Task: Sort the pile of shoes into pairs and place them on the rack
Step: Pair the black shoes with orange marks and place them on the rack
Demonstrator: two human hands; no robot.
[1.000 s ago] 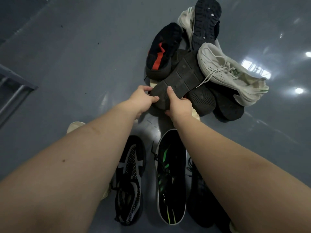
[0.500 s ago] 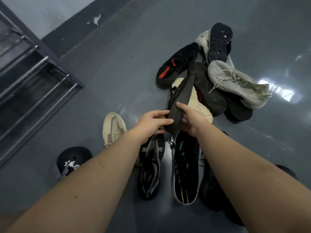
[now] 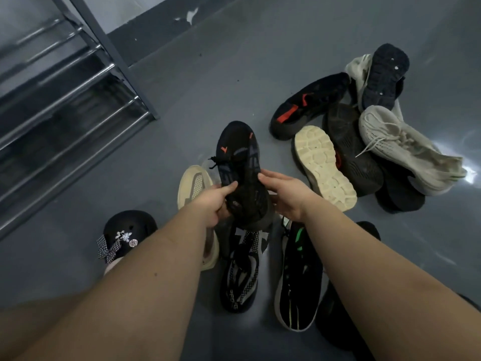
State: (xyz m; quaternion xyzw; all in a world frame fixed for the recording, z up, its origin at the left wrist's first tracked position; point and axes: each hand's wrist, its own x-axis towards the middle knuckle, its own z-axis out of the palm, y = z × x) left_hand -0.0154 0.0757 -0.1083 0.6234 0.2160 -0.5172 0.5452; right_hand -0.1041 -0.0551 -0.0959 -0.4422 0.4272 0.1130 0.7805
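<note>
I hold a black sneaker (image 3: pixel 240 162) with small orange marks, upper side up, toe pointing away, above the floor. My left hand (image 3: pixel 213 204) grips its heel from the left, thumb on top. My right hand (image 3: pixel 285 195) touches its right side with fingers extended. The pile (image 3: pixel 364 142) lies to the right: a black shoe with a red stripe (image 3: pixel 304 108), a cream sole (image 3: pixel 324 166) turned up, dark soles, and a pale knit sneaker (image 3: pixel 400 149). The metal rack (image 3: pixel 65 105) stands at the upper left.
Near me on the floor lie a cream shoe (image 3: pixel 195 183), a black-and-white patterned sneaker (image 3: pixel 240 277), a black sneaker with green accents (image 3: pixel 299 280), and a black clog with charms (image 3: pixel 125 233). Grey floor lies between the rack and the pile.
The black sneaker has come out of the pile toward me and turned from sole-up to upper-up. My view has swung left, bringing the rack into sight.
</note>
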